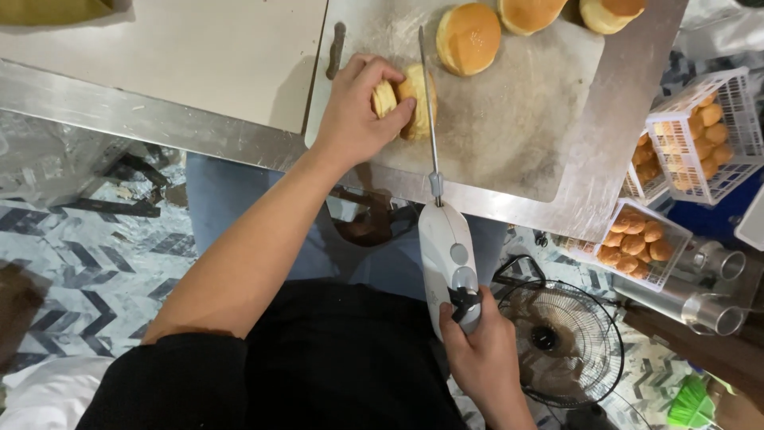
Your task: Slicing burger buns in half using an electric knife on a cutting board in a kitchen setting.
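Observation:
My left hand [358, 111] grips a round golden bun [407, 99] set on its edge on a grey cutting board [509, 127]. My right hand [481, 358] holds the white handle of an electric knife [450, 259]. Its long thin blade [428, 95] runs up through the bun, splitting it into two halves. Three whole buns [468, 37] lie on the board's far side, just beyond the one being cut.
The board rests on a steel table [159, 119] next to a pale board [175, 56]. White wire baskets [700, 135] of small buns stand to the right. On the patterned floor below the table's edge are a fan [561, 338] and metal cylinders [712, 310].

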